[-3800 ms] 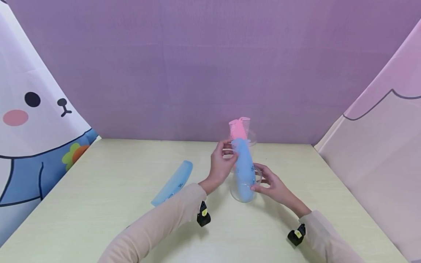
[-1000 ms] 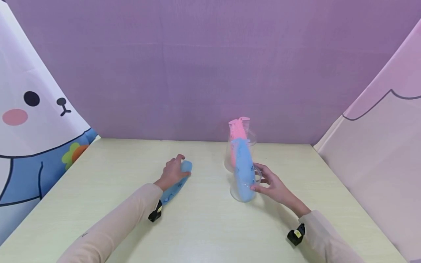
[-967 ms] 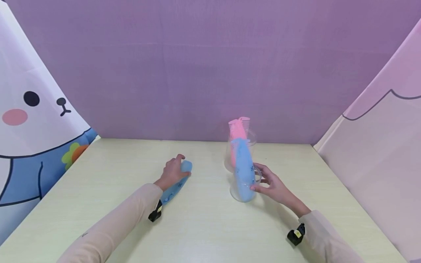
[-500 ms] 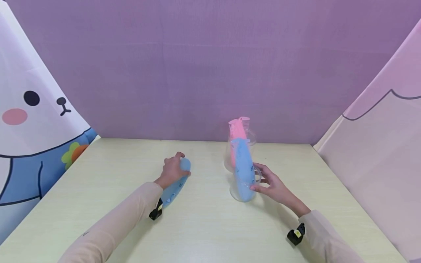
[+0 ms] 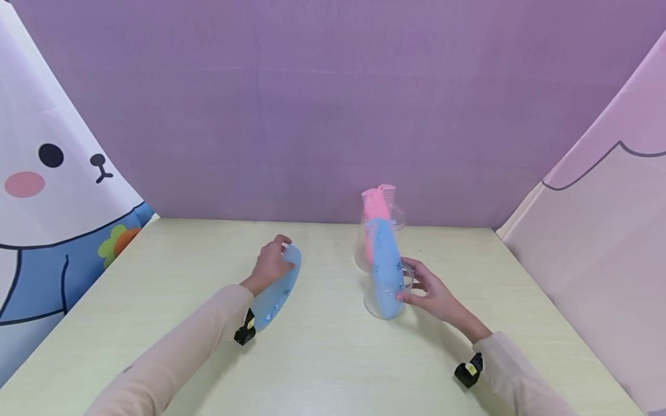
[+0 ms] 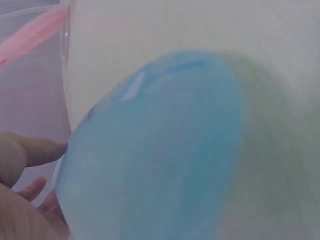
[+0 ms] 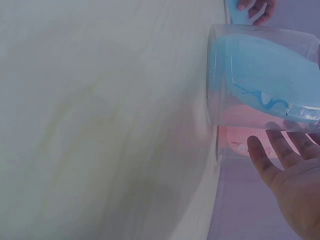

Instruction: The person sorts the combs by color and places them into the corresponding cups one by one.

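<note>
My left hand (image 5: 269,264) pinches the upper end of a loose blue comb (image 5: 281,292) at the left of the table, which hangs tilted close to the tabletop. In the left wrist view this comb (image 6: 155,145) fills the middle, with the thumb on its edge. My right hand (image 5: 434,297) holds a clear cup (image 5: 370,305) at its handle side. A blue comb (image 5: 387,260) stands inside that cup, its toothed end up; whether there is more than one, I cannot tell. The right wrist view has the cup (image 7: 216,110) beside the fingers.
Behind the front cup stands a second clear cup (image 5: 360,251) with pink combs (image 5: 376,203) in it. A purple cloth (image 5: 312,115) rises at the table's (image 5: 333,370) back edge. Printed cloths hang at left and right.
My left hand has gone from the combs in the front cup to the loose blue comb on the left, and has since tilted it up. The right hand stays at the cup.
</note>
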`<state>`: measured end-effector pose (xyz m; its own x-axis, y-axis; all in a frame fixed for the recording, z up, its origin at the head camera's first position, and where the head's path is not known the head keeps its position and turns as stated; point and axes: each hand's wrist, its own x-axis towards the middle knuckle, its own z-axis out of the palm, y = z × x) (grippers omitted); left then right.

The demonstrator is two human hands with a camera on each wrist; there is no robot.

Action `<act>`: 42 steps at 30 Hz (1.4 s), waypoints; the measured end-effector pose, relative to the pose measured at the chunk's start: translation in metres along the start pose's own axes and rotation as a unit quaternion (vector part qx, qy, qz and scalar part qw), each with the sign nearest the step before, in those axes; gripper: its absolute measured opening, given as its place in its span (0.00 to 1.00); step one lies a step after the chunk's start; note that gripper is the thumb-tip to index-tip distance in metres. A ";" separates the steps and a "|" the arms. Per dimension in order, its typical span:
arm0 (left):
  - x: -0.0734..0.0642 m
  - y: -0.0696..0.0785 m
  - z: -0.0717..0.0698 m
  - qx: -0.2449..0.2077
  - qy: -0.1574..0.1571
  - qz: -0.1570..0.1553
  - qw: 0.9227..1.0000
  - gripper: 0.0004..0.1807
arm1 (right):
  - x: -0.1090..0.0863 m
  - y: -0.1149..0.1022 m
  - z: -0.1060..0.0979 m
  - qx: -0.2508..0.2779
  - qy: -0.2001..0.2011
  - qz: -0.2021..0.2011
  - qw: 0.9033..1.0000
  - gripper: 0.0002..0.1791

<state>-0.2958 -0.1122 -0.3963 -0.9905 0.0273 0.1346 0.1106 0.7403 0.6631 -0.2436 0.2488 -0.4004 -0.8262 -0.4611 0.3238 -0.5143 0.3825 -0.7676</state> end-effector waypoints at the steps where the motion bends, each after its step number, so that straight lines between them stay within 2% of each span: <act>1: 0.000 0.001 -0.001 -0.002 0.000 -0.001 1.000 0.28 | 0.000 0.000 0.000 0.001 0.000 0.000 1.000 0.38; 8: 0.001 0.006 -0.010 -0.021 0.001 -0.002 1.000 0.26 | 0.000 -0.001 0.001 0.001 0.000 -0.001 1.000 0.38; 20: 0.002 0.024 -0.030 -0.032 0.015 0.032 0.999 0.28 | 0.000 -0.002 0.000 0.003 -0.001 0.001 1.000 0.38; 25: 0.004 0.031 -0.033 -0.040 0.013 0.024 0.999 0.28 | 0.000 0.000 0.000 0.003 -0.001 0.000 1.000 0.38; 29: 0.005 0.037 -0.033 -0.059 0.021 0.017 0.998 0.28 | 0.000 0.000 0.000 0.002 -0.001 0.000 1.000 0.38; 34: 0.005 0.043 -0.033 -0.095 0.041 0.034 0.994 0.28 | 0.000 0.000 0.000 0.001 -0.002 0.004 1.000 0.38; 38: 0.004 0.050 -0.033 -0.126 0.051 0.036 0.990 0.29 | 0.000 0.000 0.000 0.003 -0.003 0.005 1.000 0.38; 42: 0.003 0.056 -0.032 -0.155 0.069 0.050 0.984 0.28 | 0.000 0.000 0.000 0.005 -0.003 0.003 1.000 0.38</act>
<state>-0.2900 -0.0923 -0.3347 -0.9555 -0.0177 0.2945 0.2473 0.4966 0.8320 -0.2434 0.2490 -0.4009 -0.8274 -0.4641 0.3164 -0.5079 0.3775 -0.7743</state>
